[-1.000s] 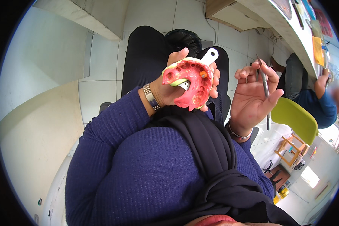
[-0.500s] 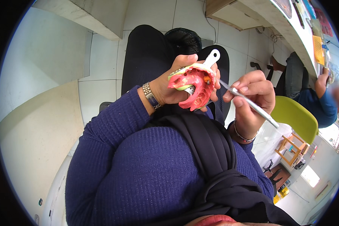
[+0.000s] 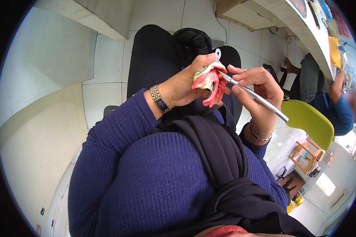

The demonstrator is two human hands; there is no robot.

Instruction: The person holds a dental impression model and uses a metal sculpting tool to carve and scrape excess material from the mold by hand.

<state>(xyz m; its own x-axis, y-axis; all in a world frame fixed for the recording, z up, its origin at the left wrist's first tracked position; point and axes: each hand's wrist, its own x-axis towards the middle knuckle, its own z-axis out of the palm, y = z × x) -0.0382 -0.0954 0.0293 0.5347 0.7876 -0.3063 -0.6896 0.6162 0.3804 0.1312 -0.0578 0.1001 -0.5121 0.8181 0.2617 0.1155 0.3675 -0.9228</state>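
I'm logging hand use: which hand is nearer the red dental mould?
Left. The left hand grips the red dental mould itself. The right hand sits just beside it, holding a metal tool whose tip reaches the mould.

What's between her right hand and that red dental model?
In the head view, only the slim metal tool: the right hand grips it, its tip reaching the red dental model held in the left hand.

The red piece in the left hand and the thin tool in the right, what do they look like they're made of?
Red piece: probably wax or acrylic, glossy red-pink with a lumpy surface. Thin tool: likely metal, smooth silver-grey with a bright sheen along its slim shaft.
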